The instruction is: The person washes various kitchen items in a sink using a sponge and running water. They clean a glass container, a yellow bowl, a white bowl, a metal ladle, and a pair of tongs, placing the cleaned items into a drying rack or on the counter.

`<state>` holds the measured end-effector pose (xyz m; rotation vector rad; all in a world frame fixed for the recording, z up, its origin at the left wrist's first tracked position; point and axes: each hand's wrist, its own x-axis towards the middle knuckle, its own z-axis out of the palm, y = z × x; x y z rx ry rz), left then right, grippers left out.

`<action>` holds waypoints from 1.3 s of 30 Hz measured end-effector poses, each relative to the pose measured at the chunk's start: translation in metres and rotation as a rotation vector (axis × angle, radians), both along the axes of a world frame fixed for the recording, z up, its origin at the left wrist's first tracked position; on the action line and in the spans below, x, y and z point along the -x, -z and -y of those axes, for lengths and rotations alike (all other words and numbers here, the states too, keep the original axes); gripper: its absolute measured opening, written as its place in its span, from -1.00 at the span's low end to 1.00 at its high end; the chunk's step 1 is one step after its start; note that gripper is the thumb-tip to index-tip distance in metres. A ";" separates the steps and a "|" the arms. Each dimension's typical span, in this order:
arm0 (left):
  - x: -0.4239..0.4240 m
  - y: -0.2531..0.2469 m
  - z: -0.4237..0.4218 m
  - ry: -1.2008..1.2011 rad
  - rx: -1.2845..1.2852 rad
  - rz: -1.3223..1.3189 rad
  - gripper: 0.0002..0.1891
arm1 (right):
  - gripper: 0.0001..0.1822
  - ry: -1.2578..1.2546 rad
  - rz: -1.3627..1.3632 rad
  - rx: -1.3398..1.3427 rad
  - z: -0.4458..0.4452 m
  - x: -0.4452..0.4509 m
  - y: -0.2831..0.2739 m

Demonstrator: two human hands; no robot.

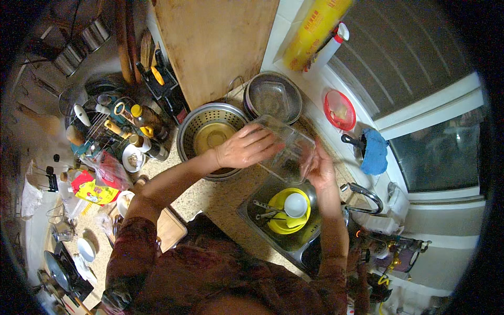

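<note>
A clear plastic container [289, 151] is held between my two hands, above the counter at the sink's far edge. My right hand [321, 167] grips its right side. My left hand [250, 146] lies with its fingers over the container's left side; whether it grips the wall is hard to tell. Below, in the metal sink [252, 232], a yellow basin [275, 226] holds a white bowl [295, 205] and several utensils. Beyond my left wrist stands a steel colander [189, 122]. Dark round pans [275, 92] with another clear container inside are beside it.
A curved faucet [368, 193] rises at the sink's right. Behind the colander leans a large wooden board [214, 43]. Bottles [151, 122], a small white bowl [134, 158] and bags crowd the left counter. A red plastic basket [339, 110] and a blue cloth [374, 151] are near the window.
</note>
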<state>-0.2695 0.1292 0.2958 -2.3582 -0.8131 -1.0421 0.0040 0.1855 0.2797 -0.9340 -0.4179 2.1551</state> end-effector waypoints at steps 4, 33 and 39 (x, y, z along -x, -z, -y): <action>-0.001 0.002 -0.032 -0.045 -0.091 0.018 -0.58 | -0.58 0.306 0.167 -0.104 -0.017 0.037 -0.007; 0.026 0.089 -0.193 -0.467 0.679 0.122 -0.27 | -0.63 0.982 0.495 -0.154 -0.134 0.143 0.060; 0.028 0.101 -0.196 -0.496 0.550 0.033 -0.42 | -0.46 0.591 0.691 -0.277 -0.118 0.126 0.049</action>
